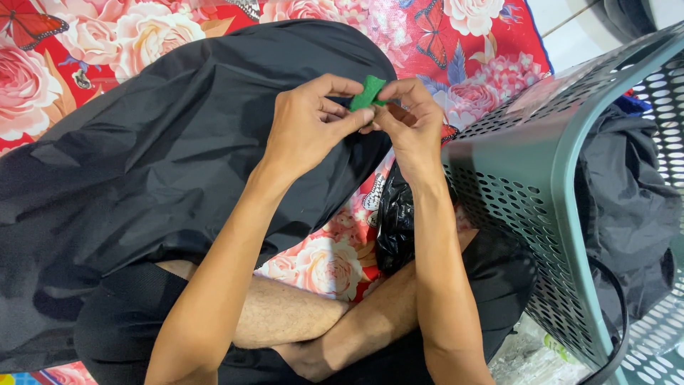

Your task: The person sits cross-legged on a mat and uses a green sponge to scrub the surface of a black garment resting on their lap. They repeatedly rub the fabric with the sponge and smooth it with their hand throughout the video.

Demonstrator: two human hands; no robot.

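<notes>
Green basket [570, 185] beside hands – black cloth [142, 164] beneath.

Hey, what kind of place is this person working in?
Probably a home floor, maybe a laundry corner. The person sits cross-legged on a red floral mat, a perforated green laundry basket holding dark clothes stands beside them, and black fabric is spread over their lap.

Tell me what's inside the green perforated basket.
Inside the green basket, dark black fabric fills the visible part, with a bit of blue cloth near the rim. Anything beneath the fabric is covered.
</notes>
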